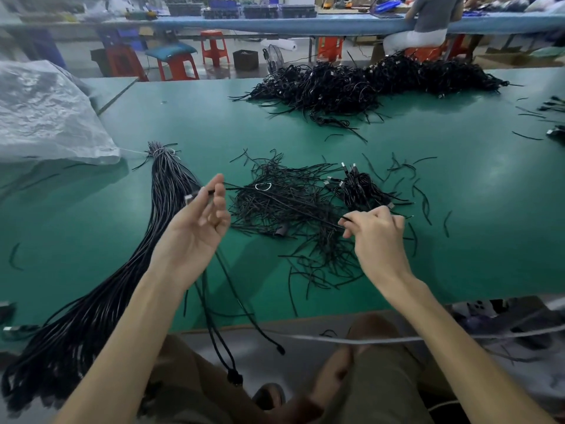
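While the thumb and the forefinger of the left hand pinch a black cable just behind its silver connector, the other fingers of this hand are loosely bent and the palm is turned up. The connector sticks out to the left of the fingertips. Below the hand, black lengths of cable hang down past the near edge of the table; I cannot tell if all of them belong to the held cable.

The right hand has its fingers curled together, and its fingertips pinch a thin black strand. A thin dark line runs between the two hands, but I cannot tell if it is the same cable or a separate tie.

Both hands are above the green table, well apart from each other. Between them lies a loose pile of short black ties, with a small white loop on top. Just behind the right hand is a small bunch of coiled cables with silver plugs. At the left lies a long bundle of cables, bound at its far end. A large black heap is at the far side of the table, and a clear plastic sack is at the far left.
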`<state>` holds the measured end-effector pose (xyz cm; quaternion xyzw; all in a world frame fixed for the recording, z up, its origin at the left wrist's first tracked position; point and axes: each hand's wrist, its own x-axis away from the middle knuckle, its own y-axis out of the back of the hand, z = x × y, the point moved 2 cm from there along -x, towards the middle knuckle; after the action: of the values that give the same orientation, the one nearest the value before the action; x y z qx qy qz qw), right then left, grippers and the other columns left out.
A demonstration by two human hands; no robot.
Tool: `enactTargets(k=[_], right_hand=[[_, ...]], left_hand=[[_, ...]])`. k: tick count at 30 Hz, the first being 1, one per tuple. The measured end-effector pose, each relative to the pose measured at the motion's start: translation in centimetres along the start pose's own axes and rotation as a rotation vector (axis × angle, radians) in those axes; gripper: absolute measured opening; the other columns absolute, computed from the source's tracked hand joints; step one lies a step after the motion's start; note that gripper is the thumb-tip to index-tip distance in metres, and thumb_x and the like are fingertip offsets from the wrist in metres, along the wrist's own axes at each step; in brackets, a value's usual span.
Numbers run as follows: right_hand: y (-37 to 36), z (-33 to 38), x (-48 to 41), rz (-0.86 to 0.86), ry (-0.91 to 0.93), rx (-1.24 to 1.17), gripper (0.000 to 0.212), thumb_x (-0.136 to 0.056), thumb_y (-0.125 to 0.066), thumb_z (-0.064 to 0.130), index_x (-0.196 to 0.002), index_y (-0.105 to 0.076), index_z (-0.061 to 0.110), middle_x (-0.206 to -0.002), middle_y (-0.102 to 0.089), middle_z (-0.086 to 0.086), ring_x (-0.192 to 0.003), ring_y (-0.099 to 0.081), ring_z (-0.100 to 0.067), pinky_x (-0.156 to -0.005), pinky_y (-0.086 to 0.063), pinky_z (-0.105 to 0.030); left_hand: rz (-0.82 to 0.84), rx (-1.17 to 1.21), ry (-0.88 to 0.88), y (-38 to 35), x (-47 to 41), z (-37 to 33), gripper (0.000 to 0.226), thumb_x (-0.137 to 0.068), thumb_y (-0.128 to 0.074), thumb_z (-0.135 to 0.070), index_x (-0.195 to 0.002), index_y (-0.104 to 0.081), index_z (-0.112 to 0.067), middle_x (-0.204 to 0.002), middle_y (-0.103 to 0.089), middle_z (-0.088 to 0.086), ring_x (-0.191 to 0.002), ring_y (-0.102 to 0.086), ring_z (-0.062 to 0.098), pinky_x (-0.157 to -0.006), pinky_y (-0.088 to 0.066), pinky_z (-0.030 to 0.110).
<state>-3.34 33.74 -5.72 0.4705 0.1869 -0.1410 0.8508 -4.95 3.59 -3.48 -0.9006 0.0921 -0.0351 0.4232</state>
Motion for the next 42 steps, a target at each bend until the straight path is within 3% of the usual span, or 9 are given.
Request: enactTargets(k=[4, 8, 12, 16, 22, 26, 32, 38, 42], right_hand=[[-0.4, 1.2, 1.1, 0.239, 0.072, 0.025, 0.034, -0.101, -0.059, 0.035, -0.133, -0.064, 0.024, -0.112, -0.067, 0.012, -0.111, -0.032, -0.006, -0.097, -0.017, -0.031], [-0.7, 4.2, 2.2, 0.313, 0.183, -0.003, 0.057, -0.097, -0.046, 0.058, -0.145, -0.048, 0.028, -0.118, -0.058, 0.020, -0.121, -0.033, -0.004, -0.104, -0.011, -0.029], [-1.7, 7.0, 2.5, 0.440, 0.196, -0.247, 0.033, -0.105, -0.047, 0.042, -0.128, -0.062, 0.023, -0.094, -0.066, 0.017, -0.107, -0.049, -0.008, -0.107, -0.026, -0.036], [-2.8, 8.0, 3.0, 0.510, 0.104, -0.443, 0.025, -0.108, -0.048, 0.025, -0.102, -0.070, 0.016, -0.066, -0.059, 0.005, -0.066, -0.058, -0.021, -0.075, -0.050, -0.046], [-3.6, 7.9, 3.7, 0.528, 0.069, -0.424, 0.033, -0.107, -0.047, 0.040, -0.091, -0.069, 0.021, -0.050, -0.047, 0.007, -0.043, -0.037, -0.011, -0.051, -0.033, -0.026], [-3.0, 7.0, 3.8, 0.533, 0.034, -0.427, 0.044, -0.105, -0.047, 0.048, -0.074, -0.064, 0.021, -0.045, -0.045, 0.009, -0.039, -0.033, -0.011, -0.047, -0.028, -0.020], [-2.3, 6.3, 3.8, 0.526, 0.042, -0.416, 0.052, -0.103, -0.046, 0.055, -0.066, -0.060, 0.021, -0.053, -0.055, -0.002, -0.045, -0.042, -0.023, -0.054, -0.044, -0.038], [-2.6, 5.6, 4.5, 0.563, 0.063, -0.412, 0.054, -0.104, -0.044, 0.055, -0.064, -0.058, 0.021, -0.046, -0.045, 0.008, -0.040, -0.035, -0.008, -0.048, -0.033, -0.022], [-2.7, 5.2, 4.4, 0.584, 0.070, -0.397, 0.056, -0.102, -0.041, 0.062, -0.066, -0.058, 0.023, -0.047, -0.045, 0.009, -0.041, -0.036, -0.007, -0.048, -0.033, -0.020]], left_hand=[[-0.164, -0.053, -0.016, -0.2, -0.4, 1.9, 0.035, -0.102, -0.052, -0.041, -0.114, -0.071, -0.015, -0.077, -0.042, -0.008, -0.062, -0.039, 0.005, -0.061, -0.041, 0.018], [-0.225, -0.030, -0.017, -0.8, -0.2, 3.4, 0.043, -0.098, -0.050, -0.054, -0.089, -0.076, -0.022, -0.084, -0.055, -0.004, -0.076, -0.055, 0.010, -0.075, -0.047, 0.024], [-0.186, 0.082, -0.032, -1.9, -0.3, 3.6, 0.039, -0.098, -0.049, -0.053, -0.080, -0.058, -0.020, -0.112, -0.072, 0.005, -0.116, -0.068, 0.021, -0.099, -0.055, 0.039], [-0.123, 0.249, 0.018, -2.7, 0.0, 3.2, 0.042, -0.101, -0.045, -0.054, -0.090, -0.068, -0.020, -0.084, -0.064, -0.009, -0.073, -0.063, 0.006, -0.075, -0.060, 0.026], [-0.001, 0.179, 0.149, -2.8, 0.6, 3.9, 0.048, -0.105, -0.036, -0.055, -0.083, -0.060, -0.020, -0.064, -0.029, -0.011, -0.053, -0.021, 0.006, -0.051, -0.029, 0.020], [0.039, 0.148, 0.123, -1.9, 0.7, 2.5, 0.054, -0.104, -0.029, -0.060, -0.083, -0.058, -0.019, -0.064, -0.030, -0.011, -0.051, -0.023, 0.007, -0.052, -0.027, 0.021], [0.015, 0.158, 0.080, -2.0, 1.0, 1.6, 0.050, -0.105, -0.030, -0.057, -0.091, -0.056, -0.018, -0.067, -0.033, -0.012, -0.051, -0.026, 0.006, -0.054, -0.032, 0.019], [-0.080, 0.048, 0.022, -2.5, 1.3, 1.6, 0.045, -0.106, -0.034, -0.053, -0.084, -0.053, -0.019, -0.072, -0.019, -0.009, -0.057, -0.019, 0.009, -0.056, -0.024, 0.025], [0.003, -0.067, -0.021, -3.2, 1.8, 1.0, 0.046, -0.107, -0.033, -0.052, -0.085, -0.054, -0.018, -0.070, -0.020, -0.008, -0.056, -0.019, 0.009, -0.055, -0.023, 0.024]])
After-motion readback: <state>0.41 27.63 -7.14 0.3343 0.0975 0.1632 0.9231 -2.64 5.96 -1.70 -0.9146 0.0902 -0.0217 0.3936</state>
